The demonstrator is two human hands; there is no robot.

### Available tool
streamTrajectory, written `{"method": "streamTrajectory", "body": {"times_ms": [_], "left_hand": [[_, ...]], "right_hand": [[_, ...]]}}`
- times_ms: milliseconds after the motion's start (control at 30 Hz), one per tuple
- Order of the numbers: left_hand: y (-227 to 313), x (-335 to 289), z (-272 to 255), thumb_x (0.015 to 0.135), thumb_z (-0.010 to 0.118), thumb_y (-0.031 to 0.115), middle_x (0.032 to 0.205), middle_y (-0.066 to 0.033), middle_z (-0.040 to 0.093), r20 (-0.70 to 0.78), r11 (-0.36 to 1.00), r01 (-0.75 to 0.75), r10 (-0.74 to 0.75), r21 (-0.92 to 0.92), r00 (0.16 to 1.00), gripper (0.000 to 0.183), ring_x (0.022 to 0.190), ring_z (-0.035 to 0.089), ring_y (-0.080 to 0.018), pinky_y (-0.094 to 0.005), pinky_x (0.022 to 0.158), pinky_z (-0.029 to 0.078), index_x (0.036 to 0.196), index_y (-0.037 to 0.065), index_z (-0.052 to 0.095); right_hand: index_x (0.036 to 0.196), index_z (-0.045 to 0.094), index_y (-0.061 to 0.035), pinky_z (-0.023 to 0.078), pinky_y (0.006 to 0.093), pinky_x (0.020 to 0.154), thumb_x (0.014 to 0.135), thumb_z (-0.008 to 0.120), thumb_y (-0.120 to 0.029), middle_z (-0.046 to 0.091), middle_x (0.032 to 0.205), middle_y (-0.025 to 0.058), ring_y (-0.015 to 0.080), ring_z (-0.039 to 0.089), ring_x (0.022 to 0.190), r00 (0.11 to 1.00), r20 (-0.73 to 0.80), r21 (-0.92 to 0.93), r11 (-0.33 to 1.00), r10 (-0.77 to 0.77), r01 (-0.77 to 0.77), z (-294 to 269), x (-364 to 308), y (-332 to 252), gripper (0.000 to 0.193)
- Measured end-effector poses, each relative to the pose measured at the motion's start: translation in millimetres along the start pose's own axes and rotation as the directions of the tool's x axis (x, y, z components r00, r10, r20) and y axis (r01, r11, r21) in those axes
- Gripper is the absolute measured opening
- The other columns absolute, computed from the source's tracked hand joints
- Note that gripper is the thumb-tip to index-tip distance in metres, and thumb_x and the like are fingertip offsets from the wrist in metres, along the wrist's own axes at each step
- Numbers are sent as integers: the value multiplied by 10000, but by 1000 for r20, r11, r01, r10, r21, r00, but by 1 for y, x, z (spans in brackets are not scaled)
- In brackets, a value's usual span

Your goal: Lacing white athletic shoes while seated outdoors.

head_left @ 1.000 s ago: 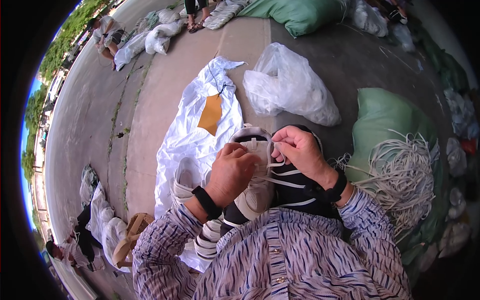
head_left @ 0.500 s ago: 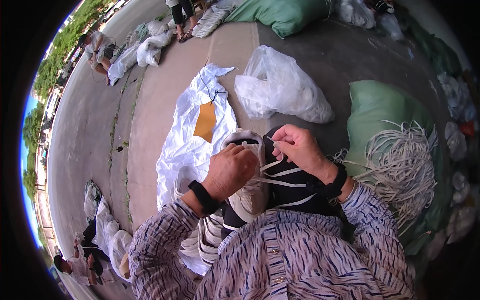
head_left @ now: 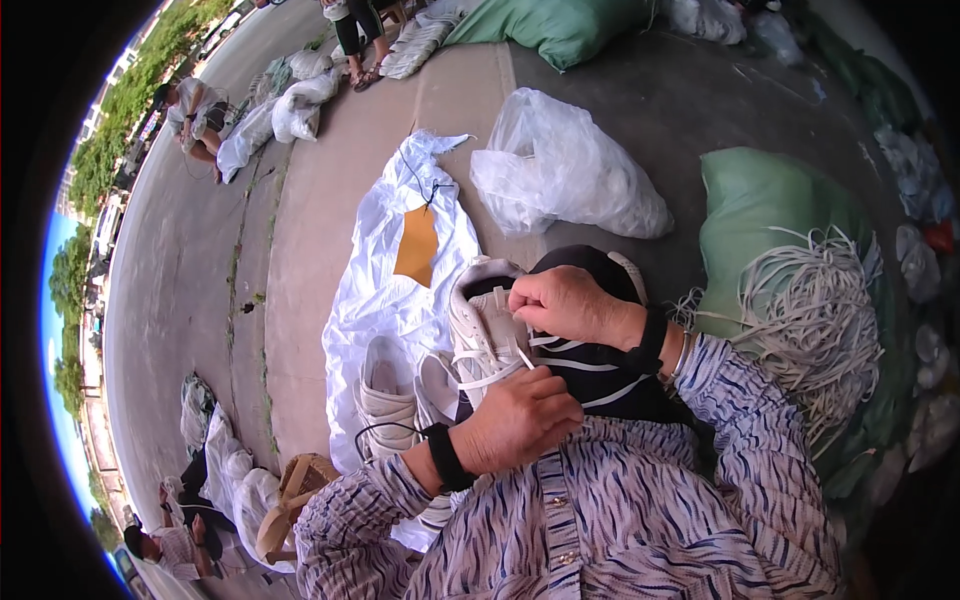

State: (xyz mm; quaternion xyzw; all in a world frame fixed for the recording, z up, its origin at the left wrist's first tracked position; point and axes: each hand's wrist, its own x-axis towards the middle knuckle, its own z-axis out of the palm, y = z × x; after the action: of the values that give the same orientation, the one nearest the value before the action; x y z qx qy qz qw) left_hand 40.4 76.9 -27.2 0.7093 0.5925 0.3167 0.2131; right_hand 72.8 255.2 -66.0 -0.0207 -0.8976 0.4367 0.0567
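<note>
A light beige sneaker rests on my dark-clad lap, its opening away from me. My left hand is closed below its lacing, pinching a flat whitish shoelace that runs up to the shoe. My right hand is closed at the right side of the tongue, fingertips against the upper eyelets; what they pinch is hidden. Several loose pale lace strands lie across the dark cloth under my right wrist.
Left of my lap, more pale shoes stand on a white sheet with an orange-yellow card. A clear plastic bag lies ahead. At right, a heap of laces rests on a green sack. Other people sit further left.
My left hand has moved down and right, off the sneaker's front, drawing on a lace. My right hand has come in leftward to the tongue. More of the sneaker and neighbouring shoes shows.
</note>
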Motion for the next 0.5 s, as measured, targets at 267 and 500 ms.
{"method": "streamTrajectory", "body": {"times_ms": [267, 500], "left_hand": [[-18, -2, -32, 731, 678, 50, 894, -65, 591, -361, 967, 229, -173, 116, 916, 239, 811, 578, -271, -362, 706, 467, 962, 80, 624], [-52, -8, -57, 722, 630, 189, 837, -48, 529, -63, 724, 310, -347, 615, 936, 82, 891, 507, -247, -372, 810, 420, 760, 118, 640]], "right_hand": [[770, 631, -76, 488, 396, 608, 778, 596, -159, 614, 664, 135, 309, 631, 664, 976, 162, -238, 955, -142, 179, -9, -6, -14, 90], [761, 673, 26, 522, 400, 657, 687, 595, -69, 647, 748, 201, 343, 661, 739, 928, 371, -526, 815, -37, 243, -14, 7, -37, 143]]}}
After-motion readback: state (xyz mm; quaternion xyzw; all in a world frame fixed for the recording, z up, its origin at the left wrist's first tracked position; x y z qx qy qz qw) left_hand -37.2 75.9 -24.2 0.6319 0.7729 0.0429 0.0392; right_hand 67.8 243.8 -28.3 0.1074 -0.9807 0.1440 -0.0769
